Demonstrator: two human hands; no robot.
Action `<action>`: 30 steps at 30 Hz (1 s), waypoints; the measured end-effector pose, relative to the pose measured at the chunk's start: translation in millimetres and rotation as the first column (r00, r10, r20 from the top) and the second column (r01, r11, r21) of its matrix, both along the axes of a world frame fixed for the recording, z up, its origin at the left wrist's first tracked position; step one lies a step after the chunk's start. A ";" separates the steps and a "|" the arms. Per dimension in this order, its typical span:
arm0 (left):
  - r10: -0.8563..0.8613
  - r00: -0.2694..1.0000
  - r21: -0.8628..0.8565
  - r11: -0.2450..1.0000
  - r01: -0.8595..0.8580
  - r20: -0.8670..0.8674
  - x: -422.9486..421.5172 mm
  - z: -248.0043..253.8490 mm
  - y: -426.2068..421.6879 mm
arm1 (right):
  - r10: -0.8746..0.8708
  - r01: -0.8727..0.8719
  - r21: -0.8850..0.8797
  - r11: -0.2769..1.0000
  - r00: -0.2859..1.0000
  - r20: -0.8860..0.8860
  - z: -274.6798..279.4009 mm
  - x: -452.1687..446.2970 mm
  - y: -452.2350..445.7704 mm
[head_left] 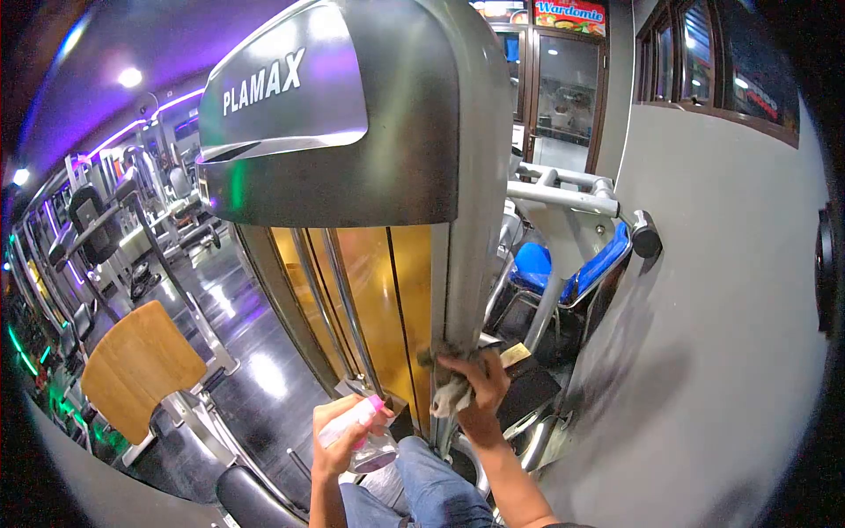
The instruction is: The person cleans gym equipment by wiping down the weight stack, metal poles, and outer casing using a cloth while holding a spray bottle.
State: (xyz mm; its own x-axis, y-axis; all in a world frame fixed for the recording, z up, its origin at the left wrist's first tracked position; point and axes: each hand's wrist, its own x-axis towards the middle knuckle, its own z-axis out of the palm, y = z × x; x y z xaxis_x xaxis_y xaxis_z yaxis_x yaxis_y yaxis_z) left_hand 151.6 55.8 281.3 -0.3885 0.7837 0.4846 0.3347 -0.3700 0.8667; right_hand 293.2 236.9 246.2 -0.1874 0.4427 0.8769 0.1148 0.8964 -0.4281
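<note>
Pink caps the clear bottle (376,456), which sits in the grip of the left hand (337,436), fingers wrapped around it, low in front of the machine (330,189). The right hand (480,387) has its grip bunched around a grey cloth (452,398) against the machine's upright (446,299). Jeans (431,488) show below; beyond, a blue chair (605,258) stands near the wall (704,290).
</note>
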 end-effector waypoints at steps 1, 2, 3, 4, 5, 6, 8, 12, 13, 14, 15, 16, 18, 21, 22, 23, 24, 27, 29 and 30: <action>-0.013 1.000 0.018 1.000 0.013 0.014 0.5 2.6 1.0 | 0.023 -0.023 -0.044 0.999 1.000 -0.002 -12.5 2.0 -2.4; -0.012 1.000 0.016 1.000 0.011 0.016 1.3 5.4 2.2 | 0.024 -0.024 -0.046 0.999 1.000 0.000 -27.2 4.9 -3.2; 0.013 1.000 0.001 1.000 -0.013 0.004 2.4 8.6 3.7 | 0.025 -0.020 -0.073 0.997 0.997 0.069 -42.0 9.2 -2.8; 0.036 0.999 -0.016 0.999 -0.036 -0.011 3.6 10.2 3.5 | 0.026 -0.013 -0.100 0.995 0.990 0.135 -48.7 14.0 -4.7; 0.033 0.999 -0.035 0.999 -0.032 0.028 4.6 10.4 2.9 | 0.035 -0.018 -0.096 0.995 0.983 0.179 -50.0 21.2 -7.7; 0.037 0.999 -0.031 0.999 -0.036 0.025 5.3 12.6 3.4 | 0.039 -0.023 -0.092 0.995 0.984 0.176 -53.9 23.0 -5.5; 0.066 0.997 -0.056 0.996 -0.068 -0.036 7.4 17.6 5.1 | 0.003 -0.010 0.043 0.999 0.985 0.174 -64.5 22.4 4.1; 0.069 0.997 0.002 0.998 -0.069 -0.046 11.4 21.3 8.6 | -0.036 0.028 0.294 0.955 0.999 0.022 -26.8 8.4 23.5; 0.110 0.991 -0.011 0.994 -0.111 -0.076 14.3 26.2 6.0 | 0.008 -0.006 0.292 0.956 1.000 -0.007 -8.3 4.4 27.9; 0.150 0.983 -0.026 0.988 -0.154 -0.105 16.4 28.7 3.8 | 0.012 -0.009 0.289 0.957 1.000 -0.009 11.6 0.6 30.1; 0.154 0.982 -0.031 0.987 -0.158 -0.108 14.8 26.9 4.4 | -0.035 0.048 0.326 0.944 0.998 -0.045 32.2 -3.4 31.4; 0.126 0.986 -0.003 0.992 -0.127 -0.114 11.2 23.5 6.1 | -0.081 0.106 0.360 0.927 0.993 -0.083 50.6 -6.6 32.4; 0.098 0.988 0.018 0.995 -0.097 -0.123 10.0 23.0 5.9 | -0.050 0.095 0.351 0.932 0.989 -0.138 83.5 -10.8 34.3; 0.090 0.993 -0.010 0.996 -0.091 -0.074 11.3 32.4 9.1 | -0.032 0.102 0.326 0.940 0.977 -0.211 104.3 -11.0 32.3; 0.085 0.986 0.029 0.996 -0.082 -0.146 11.4 37.2 12.7 | -0.041 0.112 0.309 0.945 0.973 -0.227 106.2 -11.9 31.2; 0.083 0.973 0.068 0.995 -0.069 -0.217 11.0 41.0 15.2 | -0.029 0.097 0.276 0.956 0.971 -0.238 99.0 -12.6 27.7; 0.084 0.972 0.069 0.995 -0.070 -0.219 9.5 42.5 16.3 | -0.028 0.096 0.276 0.956 0.970 -0.240 88.0 -12.1 25.5; 0.078 0.939 0.028 0.997 -0.072 -0.335 4.7 49.9 20.9 | -0.043 0.072 0.116 0.991 0.969 -0.242 38.9 -11.8 20.0; 0.020 0.909 0.001 1.000 -0.021 -0.417 4.6 60.4 25.1 | -0.008 0.030 0.072 0.997 0.960 -0.279 7.3 -13.2 11.5; 0.017 0.909 0.002 1.000 -0.017 -0.416 6.9 62.2 28.2 | 0.023 -0.016 0.025 1.000 0.949 -0.314 -3.6 -13.6 10.0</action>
